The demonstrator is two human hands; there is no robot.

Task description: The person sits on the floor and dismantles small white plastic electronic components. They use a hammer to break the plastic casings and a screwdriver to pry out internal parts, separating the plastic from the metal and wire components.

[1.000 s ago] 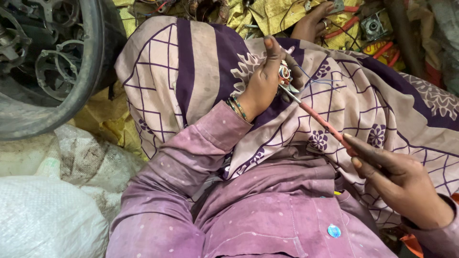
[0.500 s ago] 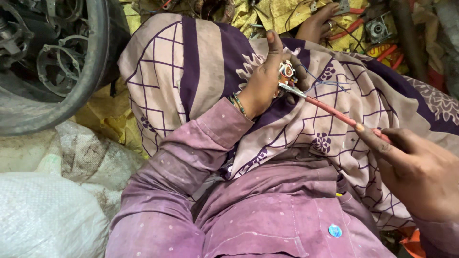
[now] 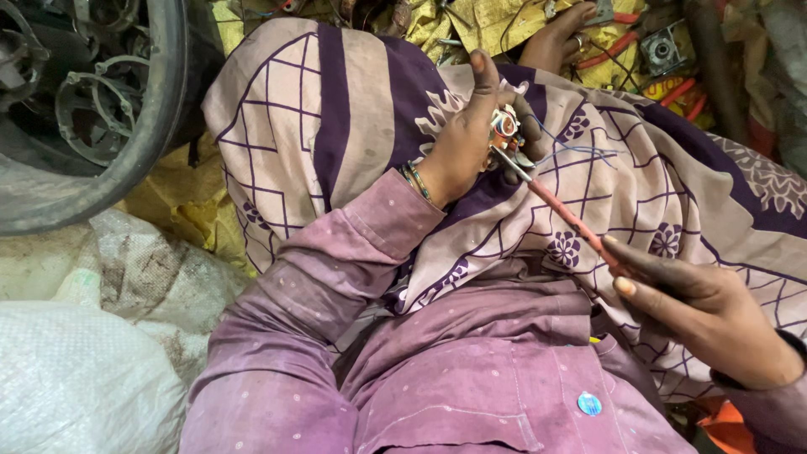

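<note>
Purple-sleeved, your left hand was raised over your lap in the head view, clenched around a small part wound with copper wire and trimmed in white and red. Thin blue wires trailed from that part to the right, across the cloth.

Your right hand sat low at the right edge, fingers pinched around the handle of a red screwdriver. Its metal tip met the small part held in your left hand; the shaft slanted down and right to your grip.

Item, lap covering: a patterned cloth in cream and dark purple, with grid lines and flower prints, spread over your knees beneath both hands. Thin bangles ringed your left wrist.

Item, surroundings: a dark round drum with metal rings inside, upper left. White woven sacks lay lower left. Yellow sheeting with scattered scrap parts lay along the top edge.

Item, other person: a hand with a ring rested on that yellow sheeting, beyond your knees, well apart from your own hands.
</note>
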